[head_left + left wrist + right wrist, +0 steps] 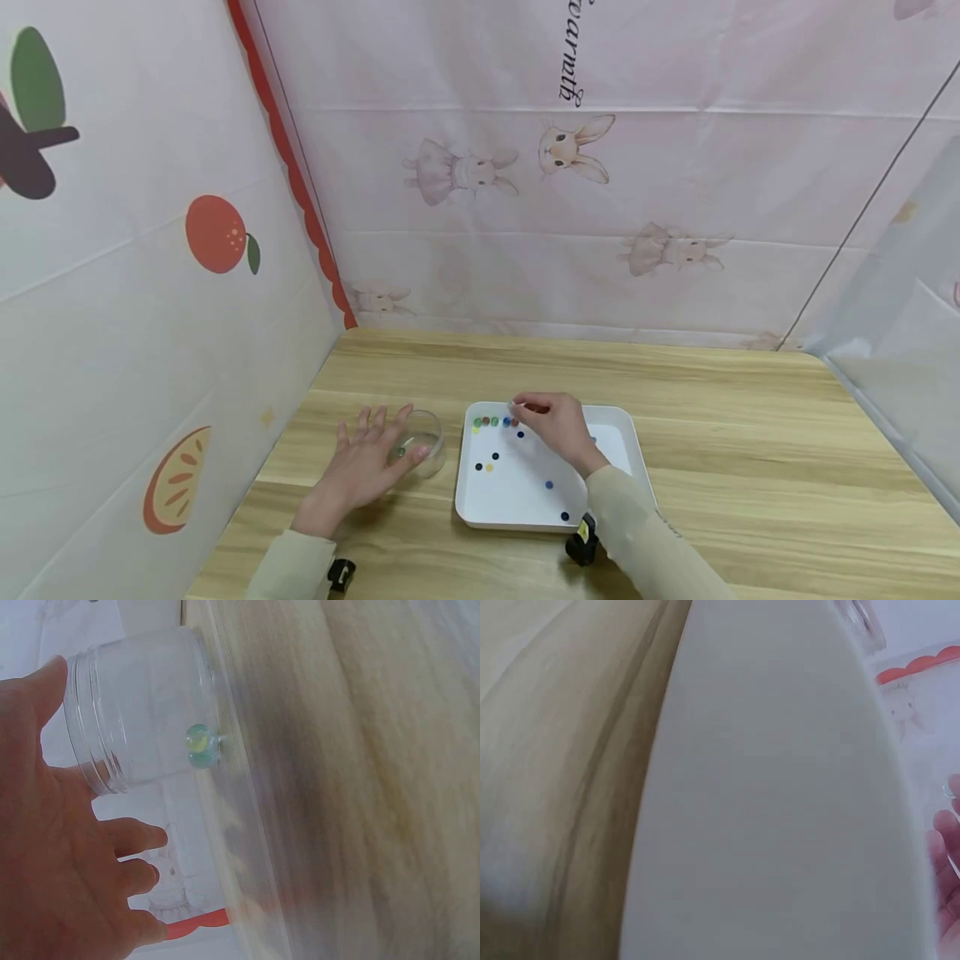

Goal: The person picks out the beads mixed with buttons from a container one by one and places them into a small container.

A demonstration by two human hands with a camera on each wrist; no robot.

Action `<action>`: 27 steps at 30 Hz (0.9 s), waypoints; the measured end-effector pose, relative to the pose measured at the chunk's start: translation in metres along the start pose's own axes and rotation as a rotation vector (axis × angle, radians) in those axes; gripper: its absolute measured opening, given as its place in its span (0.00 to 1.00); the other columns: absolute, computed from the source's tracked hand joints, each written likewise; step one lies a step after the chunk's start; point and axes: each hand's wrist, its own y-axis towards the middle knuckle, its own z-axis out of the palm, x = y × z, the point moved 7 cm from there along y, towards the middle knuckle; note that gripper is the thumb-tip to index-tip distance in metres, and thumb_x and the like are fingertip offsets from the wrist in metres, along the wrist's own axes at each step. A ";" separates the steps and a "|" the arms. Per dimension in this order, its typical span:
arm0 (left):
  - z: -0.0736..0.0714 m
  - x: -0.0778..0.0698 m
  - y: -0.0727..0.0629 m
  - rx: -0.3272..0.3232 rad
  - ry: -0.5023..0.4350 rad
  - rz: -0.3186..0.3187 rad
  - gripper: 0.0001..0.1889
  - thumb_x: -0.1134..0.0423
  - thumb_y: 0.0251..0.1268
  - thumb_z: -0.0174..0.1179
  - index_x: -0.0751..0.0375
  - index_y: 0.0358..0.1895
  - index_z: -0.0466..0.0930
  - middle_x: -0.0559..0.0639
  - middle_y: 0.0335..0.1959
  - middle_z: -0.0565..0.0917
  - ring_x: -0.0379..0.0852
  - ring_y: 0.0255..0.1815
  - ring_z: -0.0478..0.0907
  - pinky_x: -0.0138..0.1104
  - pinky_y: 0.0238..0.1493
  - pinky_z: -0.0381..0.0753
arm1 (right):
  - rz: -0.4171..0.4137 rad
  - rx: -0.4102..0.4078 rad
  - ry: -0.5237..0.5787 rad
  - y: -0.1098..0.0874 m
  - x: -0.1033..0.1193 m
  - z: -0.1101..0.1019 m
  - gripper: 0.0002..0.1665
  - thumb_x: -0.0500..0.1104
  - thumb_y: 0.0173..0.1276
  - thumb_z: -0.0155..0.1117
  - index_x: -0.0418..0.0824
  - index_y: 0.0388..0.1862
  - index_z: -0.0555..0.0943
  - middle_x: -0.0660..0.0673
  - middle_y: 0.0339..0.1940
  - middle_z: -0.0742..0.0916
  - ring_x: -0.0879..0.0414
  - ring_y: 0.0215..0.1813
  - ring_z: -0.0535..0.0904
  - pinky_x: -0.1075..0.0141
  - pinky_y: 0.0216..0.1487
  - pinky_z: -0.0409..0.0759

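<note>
My left hand [367,462] spans a clear round jar [150,697] on the table, thumb and index finger at its rim, the other fingers spread. Greenish glass marbles [199,746] lie at the jar's bottom. Over the far edge of a white tray [517,527], my right hand [558,429] pinches a small clear marble [949,791] between its fingertips. Below those fingertips runs a row of marbles along the tray's far side: green [477,422], red and blue [507,422]. In the right wrist view the tray's wall hides most of this hand.
Several dark and yellow pieces lie scattered in the tray, among them a yellow one [489,468], a blue one [549,484] and a dark one [565,517]. Printed cloth walls [465,275] enclose the wooden table [750,467] at the back and sides.
</note>
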 end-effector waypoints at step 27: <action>0.000 0.002 0.000 0.024 -0.004 -0.016 0.42 0.29 0.79 0.42 0.45 0.87 0.48 0.72 0.84 0.52 0.74 0.86 0.37 0.78 0.76 0.28 | -0.070 0.074 0.210 0.000 0.045 0.031 0.14 0.48 0.71 0.74 0.45 0.53 0.92 0.48 0.49 0.94 0.60 0.45 0.89 0.66 0.46 0.88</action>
